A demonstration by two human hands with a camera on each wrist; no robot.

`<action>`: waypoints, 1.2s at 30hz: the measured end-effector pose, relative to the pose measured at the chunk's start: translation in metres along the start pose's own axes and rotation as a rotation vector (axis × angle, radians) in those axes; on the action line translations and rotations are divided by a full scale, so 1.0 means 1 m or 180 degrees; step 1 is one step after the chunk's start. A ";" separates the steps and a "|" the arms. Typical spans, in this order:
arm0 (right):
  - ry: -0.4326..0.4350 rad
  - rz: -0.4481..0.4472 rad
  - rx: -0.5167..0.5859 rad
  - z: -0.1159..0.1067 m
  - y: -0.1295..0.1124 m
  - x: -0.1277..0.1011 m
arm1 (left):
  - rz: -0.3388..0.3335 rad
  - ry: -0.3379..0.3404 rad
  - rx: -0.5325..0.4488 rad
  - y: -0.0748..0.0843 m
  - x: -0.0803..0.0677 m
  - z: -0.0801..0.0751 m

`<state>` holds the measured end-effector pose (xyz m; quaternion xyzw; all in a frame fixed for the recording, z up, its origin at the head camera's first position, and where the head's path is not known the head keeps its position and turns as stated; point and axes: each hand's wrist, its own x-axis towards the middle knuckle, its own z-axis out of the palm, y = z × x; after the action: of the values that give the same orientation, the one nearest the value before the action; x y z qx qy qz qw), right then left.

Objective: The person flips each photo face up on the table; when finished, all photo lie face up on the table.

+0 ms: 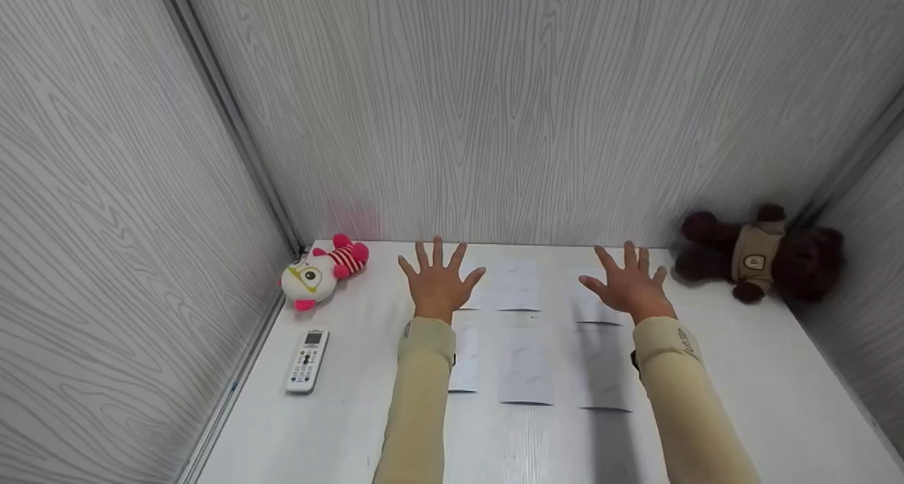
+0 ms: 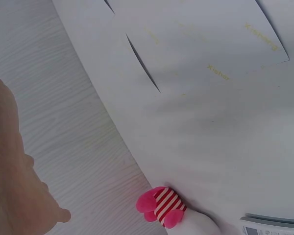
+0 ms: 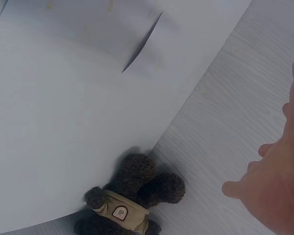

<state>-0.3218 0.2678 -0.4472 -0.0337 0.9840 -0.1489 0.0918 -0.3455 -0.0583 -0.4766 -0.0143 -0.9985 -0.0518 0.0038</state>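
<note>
My left hand (image 1: 436, 286) is held over the white table with fingers spread straight, holding nothing. To its right, my right hand (image 1: 632, 286) is spread in the same way, also with nothing in it. Beneath and between them lie several sheets of white paper, in two rows; the near middle sheet (image 1: 525, 367) and the far middle sheet (image 1: 519, 286) show whole. The left hand and sleeve partly cover the left sheets, and the right hand overlaps the far right sheet (image 1: 597, 313). In the left wrist view, faint yellow print marks a sheet (image 2: 210, 39).
A pink and white plush toy (image 1: 321, 272) lies at the table's far left, with a white remote control (image 1: 308, 361) nearer. A dark brown teddy bear (image 1: 759, 254) in a tan shirt lies at the far right corner. Wood-grain panels (image 1: 508, 109) enclose the back and sides.
</note>
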 end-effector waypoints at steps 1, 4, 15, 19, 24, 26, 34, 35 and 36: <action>0.0010 -0.0018 -0.0013 0.000 -0.001 0.001 | -0.0002 -0.0006 -0.0004 -0.001 0.000 -0.001; 0.0073 -0.0108 -0.0005 0.000 -0.005 0.005 | -0.0005 0.0076 -0.0044 -0.007 -0.001 -0.006; 0.0476 -0.0654 0.0515 0.015 -0.031 0.026 | -0.0040 0.0189 -0.0678 -0.038 0.002 -0.004; 0.0519 -0.0749 0.0910 0.026 -0.042 0.035 | -0.0104 0.0198 -0.1195 -0.047 0.006 0.006; 0.0526 -0.0684 0.1461 0.050 -0.060 0.043 | -0.0234 0.0241 -0.2279 -0.054 0.011 0.028; 0.0450 -0.0609 0.1748 0.064 -0.068 0.047 | -0.0372 0.0234 -0.2629 -0.057 0.011 0.039; -0.0176 -0.0314 0.3277 0.107 -0.096 0.068 | -0.0991 0.0106 -0.3561 -0.062 0.021 0.061; -0.0232 -0.0267 0.3376 0.109 -0.097 0.070 | -0.1039 0.0084 -0.3655 -0.062 0.023 0.062; -0.0296 -0.0231 0.3442 0.110 -0.099 0.072 | -0.1083 0.0058 -0.3744 -0.062 0.024 0.061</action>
<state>-0.3678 0.1352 -0.5333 -0.0221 0.7602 -0.6353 0.1342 -0.3719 -0.1128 -0.5439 0.1461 -0.7907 -0.5944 -0.0045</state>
